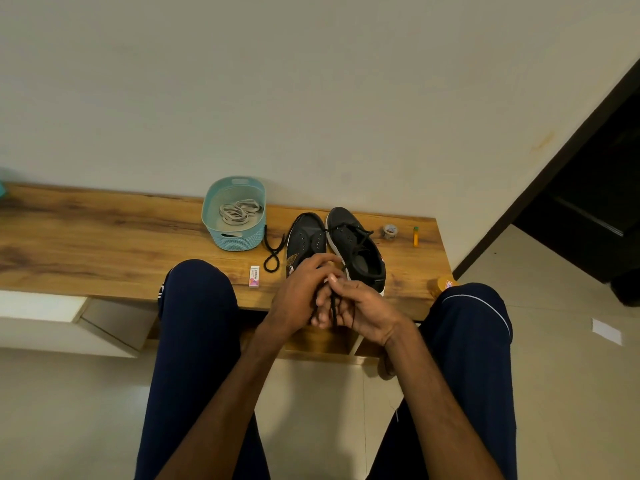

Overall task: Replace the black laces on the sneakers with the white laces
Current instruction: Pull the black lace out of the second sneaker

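Two black sneakers stand side by side on the wooden bench (104,237). The left sneaker (306,239) shows bare eyelets. The right sneaker (356,244) still carries a black lace (360,237), partly pulled loose. That lace runs down to my hands at the bench's front edge. My left hand (301,296) and my right hand (363,310) are pressed together, both with fingers curled round the black lace. A second black lace (273,254) lies loose on the bench beside the left sneaker. White laces (239,211) lie coiled in a teal basket (239,239).
A small white eraser (254,276) lies near the loose lace. A small round tape roll (390,232) and an orange tube (415,236) sit right of the shoes. An orange lid (445,284) is at the bench's right corner. My knees flank the hands.
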`<action>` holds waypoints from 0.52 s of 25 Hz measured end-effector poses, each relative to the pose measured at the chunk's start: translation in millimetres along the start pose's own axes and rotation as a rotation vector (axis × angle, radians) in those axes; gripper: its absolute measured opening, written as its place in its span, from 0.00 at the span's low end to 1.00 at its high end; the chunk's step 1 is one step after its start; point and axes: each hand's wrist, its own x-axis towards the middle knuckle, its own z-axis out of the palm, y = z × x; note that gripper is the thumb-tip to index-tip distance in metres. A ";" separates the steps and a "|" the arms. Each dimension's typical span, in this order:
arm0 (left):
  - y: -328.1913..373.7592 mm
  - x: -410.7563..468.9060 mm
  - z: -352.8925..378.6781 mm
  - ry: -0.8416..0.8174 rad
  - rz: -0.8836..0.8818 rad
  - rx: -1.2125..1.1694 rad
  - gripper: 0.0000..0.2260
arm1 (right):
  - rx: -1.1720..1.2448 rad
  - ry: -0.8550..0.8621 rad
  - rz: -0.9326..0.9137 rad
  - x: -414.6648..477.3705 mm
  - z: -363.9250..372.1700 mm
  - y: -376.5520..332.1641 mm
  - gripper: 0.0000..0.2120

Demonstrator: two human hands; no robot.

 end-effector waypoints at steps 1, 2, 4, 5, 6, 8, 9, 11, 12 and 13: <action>-1.6 0.5 0.2 -0.006 -0.016 -0.103 0.13 | 0.056 -0.039 -0.029 -0.1 -0.3 -1.7 0.20; -2.9 -0.6 1.1 -0.019 -0.031 -0.185 0.14 | 0.117 -0.070 -0.054 -0.8 0.2 -2.8 0.20; -0.4 -5.4 4.3 -0.046 -0.075 -0.315 0.13 | 0.238 -0.087 -0.123 -0.9 0.5 -3.0 0.21; 3.0 -8.0 6.5 -0.056 -0.113 -0.357 0.12 | 0.292 -0.080 -0.162 -0.1 0.3 -2.6 0.21; 6.4 -8.9 9.1 -0.063 -0.154 -0.368 0.12 | 0.334 -0.071 -0.199 0.8 0.2 -3.3 0.21; 10.3 -8.6 15.1 -0.073 -0.189 -0.347 0.12 | 0.366 -0.048 -0.280 3.2 -2.2 -5.6 0.21; 11.9 -7.7 16.9 -0.082 -0.181 -0.332 0.10 | 0.363 -0.025 -0.332 4.0 -5.1 -7.7 0.21; 15.3 -5.8 16.5 -0.096 -0.146 -0.323 0.05 | 0.317 0.052 -0.429 4.6 -12.2 -13.3 0.19; 17.5 -5.4 15.8 -0.099 -0.127 -0.317 0.04 | 0.271 0.093 -0.459 4.8 -15.5 -16.4 0.18; 19.6 -5.7 15.0 -0.097 -0.111 -0.307 0.04 | 0.216 0.123 -0.472 5.4 -17.9 -19.2 0.18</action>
